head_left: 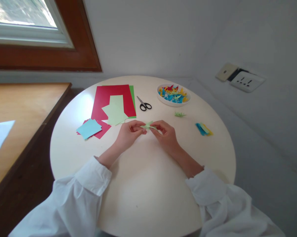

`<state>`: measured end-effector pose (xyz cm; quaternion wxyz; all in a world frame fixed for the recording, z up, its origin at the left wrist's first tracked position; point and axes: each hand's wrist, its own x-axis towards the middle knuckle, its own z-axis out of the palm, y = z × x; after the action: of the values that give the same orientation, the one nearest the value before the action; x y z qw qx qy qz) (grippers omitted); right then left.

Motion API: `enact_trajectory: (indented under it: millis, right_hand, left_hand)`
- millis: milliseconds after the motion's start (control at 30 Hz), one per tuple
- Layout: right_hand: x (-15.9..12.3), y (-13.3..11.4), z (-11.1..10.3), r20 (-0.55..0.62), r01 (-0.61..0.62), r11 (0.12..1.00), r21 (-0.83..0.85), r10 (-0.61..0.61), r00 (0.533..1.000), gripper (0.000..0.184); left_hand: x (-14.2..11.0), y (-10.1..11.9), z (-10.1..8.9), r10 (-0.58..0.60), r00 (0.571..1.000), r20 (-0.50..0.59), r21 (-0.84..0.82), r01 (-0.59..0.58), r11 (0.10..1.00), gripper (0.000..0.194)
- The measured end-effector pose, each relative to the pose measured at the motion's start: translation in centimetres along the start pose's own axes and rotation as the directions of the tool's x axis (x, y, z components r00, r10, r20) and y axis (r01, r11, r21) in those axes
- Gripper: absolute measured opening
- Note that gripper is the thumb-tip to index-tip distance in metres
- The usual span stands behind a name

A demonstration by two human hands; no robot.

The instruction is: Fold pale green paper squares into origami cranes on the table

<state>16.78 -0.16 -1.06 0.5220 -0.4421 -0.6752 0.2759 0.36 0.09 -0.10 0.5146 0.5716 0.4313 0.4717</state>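
Between my two hands, just above the middle of the round table, is a small folded piece of light green paper. My left hand pinches its left end between thumb and fingers. At the other end, my right hand grips it the same way. The exact fold is partly hidden by the fingertips. Beyond the hands lie scissors with black handles, their blades pointing away to the left. A small light green folded paper shape rests past my right hand.
The round white table holds red and green sheets under cut light green paper. Light blue squares lie left. A white dish of colourful folded paper stands at the back; blue and yellow strips lie right. A wooden desk adjoins.
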Motion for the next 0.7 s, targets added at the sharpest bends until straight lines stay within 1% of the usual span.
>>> enact_trajectory:
  millis: [100,200,300,400,500,700]
  right_hand:
    - [-0.1,-0.4,0.02,-0.004,0.02,0.999,0.043,-0.02,1.0,0.007]
    - [-0.16,-0.63,0.1,-0.002,0.044,0.993,0.11,-0.044,0.999,0.007]
    - [-0.12,-0.8,0.17,0.015,0.028,0.984,0.177,-0.031,0.999,0.008]
    - [-0.06,-0.96,0.2,0.041,-0.014,0.985,0.171,0.007,0.999,0.012]
    - [-0.06,-0.96,0.25,0.044,-0.027,0.989,0.147,0.021,0.999,0.015]
    - [-0.18,-0.8,0.54,0.016,-0.047,0.99,0.137,0.045,0.999,0.012]
  left_hand:
    - [-0.19,0.04,0.14,0.042,0.999,-0.022,0.013,-0.042,0.999,0.016]
    - [-0.38,0.39,0.3,0.074,0.996,-0.056,0.025,-0.072,0.997,0.014]
    - [-0.51,0.66,0.37,0.119,0.99,-0.08,0.063,-0.114,0.992,0.012]
    - [-0.6,0.65,0.42,0.16,0.984,-0.073,0.109,-0.151,0.983,0.012]
    - [-0.69,0.53,0.56,0.181,0.982,-0.059,0.126,-0.173,0.977,0.012]
    - [-0.86,0.48,0.98,0.151,0.985,-0.078,0.108,-0.143,0.984,0.01]
